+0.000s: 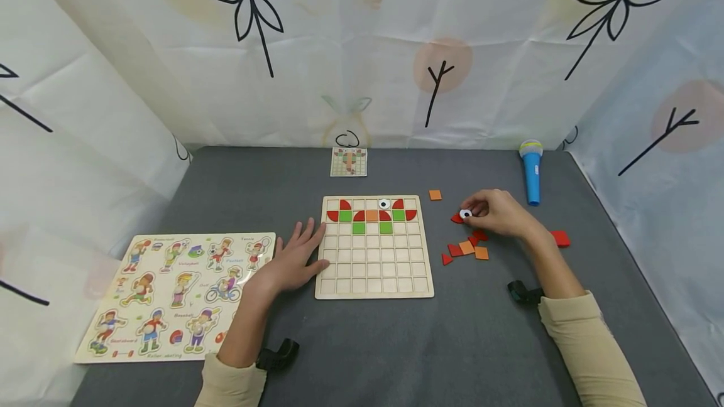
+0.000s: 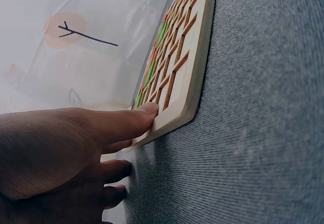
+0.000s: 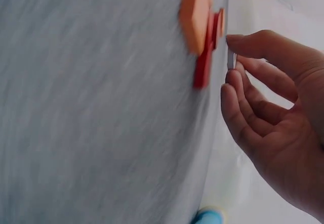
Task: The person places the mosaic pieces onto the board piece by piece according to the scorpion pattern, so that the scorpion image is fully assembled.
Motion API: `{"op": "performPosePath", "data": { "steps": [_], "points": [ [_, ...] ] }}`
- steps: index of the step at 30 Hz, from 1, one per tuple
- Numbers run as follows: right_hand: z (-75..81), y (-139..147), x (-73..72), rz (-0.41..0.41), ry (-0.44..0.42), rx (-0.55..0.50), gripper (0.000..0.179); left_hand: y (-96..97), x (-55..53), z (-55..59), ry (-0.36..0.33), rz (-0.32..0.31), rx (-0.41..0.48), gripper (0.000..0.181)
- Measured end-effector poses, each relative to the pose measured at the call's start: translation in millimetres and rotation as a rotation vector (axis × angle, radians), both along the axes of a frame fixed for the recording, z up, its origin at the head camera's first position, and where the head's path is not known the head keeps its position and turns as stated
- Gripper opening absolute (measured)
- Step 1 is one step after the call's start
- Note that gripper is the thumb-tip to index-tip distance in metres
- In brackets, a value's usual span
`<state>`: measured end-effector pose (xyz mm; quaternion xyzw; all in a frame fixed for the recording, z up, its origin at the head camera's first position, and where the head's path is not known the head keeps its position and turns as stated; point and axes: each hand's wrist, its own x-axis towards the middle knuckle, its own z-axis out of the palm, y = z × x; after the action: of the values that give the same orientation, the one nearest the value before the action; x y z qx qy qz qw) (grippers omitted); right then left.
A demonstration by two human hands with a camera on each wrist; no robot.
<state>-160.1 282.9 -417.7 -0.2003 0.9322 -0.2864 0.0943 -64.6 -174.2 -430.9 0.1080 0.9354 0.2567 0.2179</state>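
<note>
Between thumb and fingertips my right hand (image 1: pixel 498 212) pinches a small white eye piece (image 1: pixel 466 213) with a black pupil. In the right wrist view the eye piece (image 3: pixel 231 60) shows edge-on as a thin slab. A red piece (image 1: pixel 456 218) lies just under it on the table. My left hand (image 1: pixel 293 259) rests with spread fingers at the left edge of the wooden grid board (image 1: pixel 374 294), its thumb (image 2: pixel 136 120) on the rim in the left wrist view. Red, green and orange pieces fill cells in the board's upper rows, with another eye piece (image 1: pixel 384 203) in the top row.
Loose red and orange pieces (image 1: pixel 466 247) lie right of the board, with a single orange square (image 1: pixel 435 195) farther back. A pattern card (image 1: pixel 349 162) sits behind the board. At left is a picture puzzle board (image 1: pixel 170 294); at right, a blue toy microphone (image 1: pixel 532 174) and a red block (image 1: pixel 560 238).
</note>
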Motion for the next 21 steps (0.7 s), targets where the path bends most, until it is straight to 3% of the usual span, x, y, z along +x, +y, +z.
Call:
{"op": "performPosePath", "data": {
  "steps": [11, 15, 21],
  "points": [
    [11.1, -53, 2.7, 0.108, 0.063, -0.101, 0.023, -4.6, -0.3, -10.1, 0.029, 0.008, 0.085, 0.084],
    [12.0, -76, 0.1, 0.161, 0.051, -0.135, 0.024, -3.8, -0.8, -10.7, 0.030, 0.008, 0.082, 0.085],
    [14.9, -117, -9.4, 0.264, 0.040, -0.143, 0.023, -3.5, -4.7, -20.5, 0.030, 0.019, 0.044, 0.085]
  ]
}}
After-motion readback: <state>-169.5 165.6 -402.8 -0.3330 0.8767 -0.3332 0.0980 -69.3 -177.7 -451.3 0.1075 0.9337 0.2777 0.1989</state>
